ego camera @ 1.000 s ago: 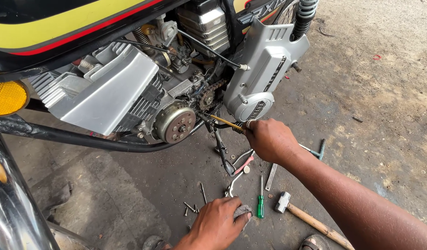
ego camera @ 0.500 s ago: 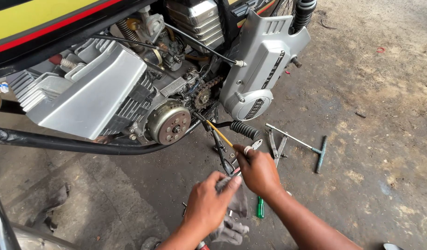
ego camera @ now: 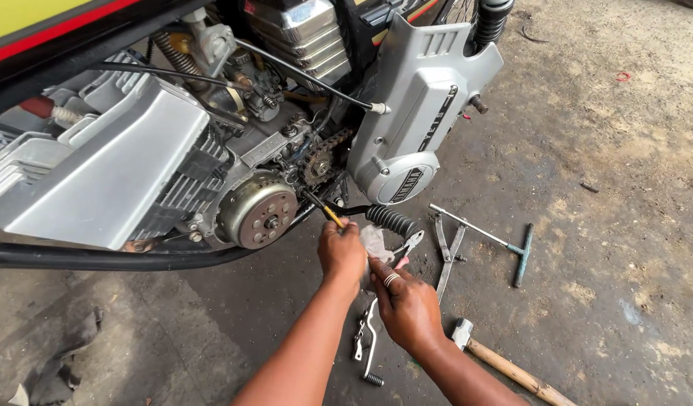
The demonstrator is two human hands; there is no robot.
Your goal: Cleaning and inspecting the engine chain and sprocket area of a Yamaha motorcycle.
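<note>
Fingers of left hand (ego camera: 341,254) grip a yellow-handled screwdriver (ego camera: 327,213); right hand (ego camera: 406,304) pinches a pale rag (ego camera: 376,242).

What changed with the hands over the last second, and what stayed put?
The left hand came up off the floor tools to the yellow-handled screwdriver at the engine. The right hand dropped back from it and now pinches a pale rag. The T-handle wrench and hammer stayed on the floor.

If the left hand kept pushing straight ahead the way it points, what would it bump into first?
The left hand points up toward the engine, gripping a yellow-handled tool. Going straight on, it would probably meet the small chain sprocket first, just beside the round silver rotor. Depth is hard to judge here.
</note>
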